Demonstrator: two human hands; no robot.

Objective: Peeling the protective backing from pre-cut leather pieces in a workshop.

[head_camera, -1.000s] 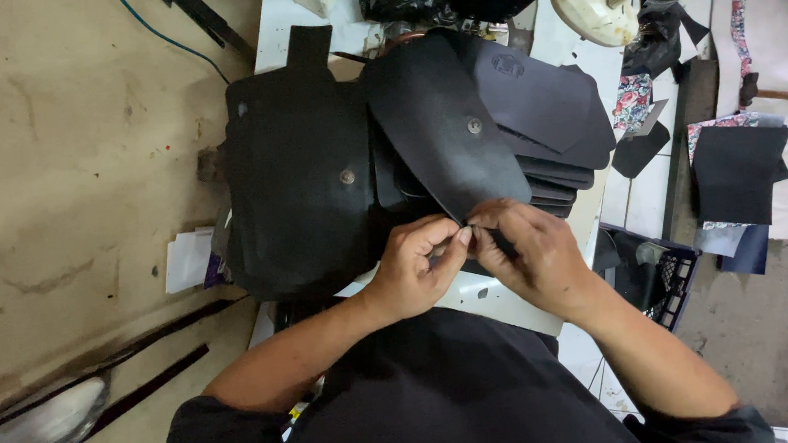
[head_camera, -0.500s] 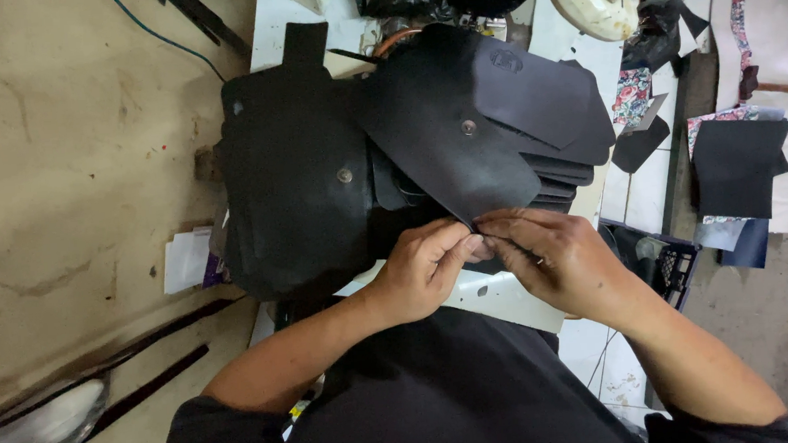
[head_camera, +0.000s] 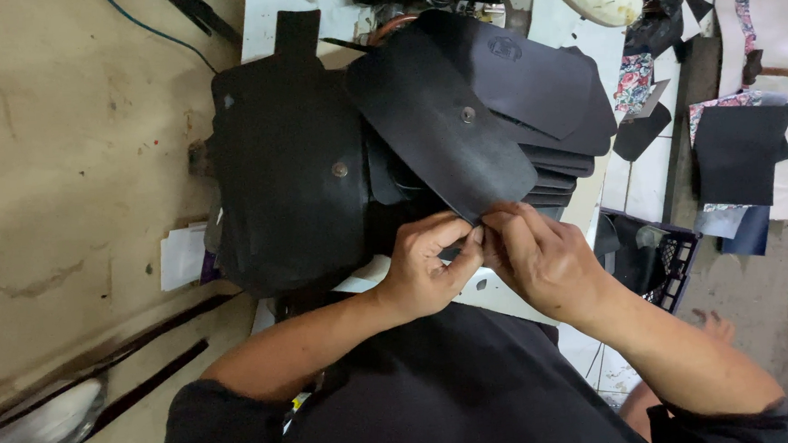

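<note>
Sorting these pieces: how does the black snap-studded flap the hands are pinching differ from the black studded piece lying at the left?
The pinched black flap sits tilted, atop a fanned stack, its near corner held by the left hand and right hand. The left black piece lies flat, untouched, squarer to the table and looks larger. Both are dark, leather-like, with one round metal snap.

Both hands pinch the near corner of a black leather flap with a round metal snap (head_camera: pixel 443 129). The left hand (head_camera: pixel 428 265) and right hand (head_camera: pixel 540 259) touch there. The white worktop (head_camera: pixel 497 297) shows underneath.
</note>
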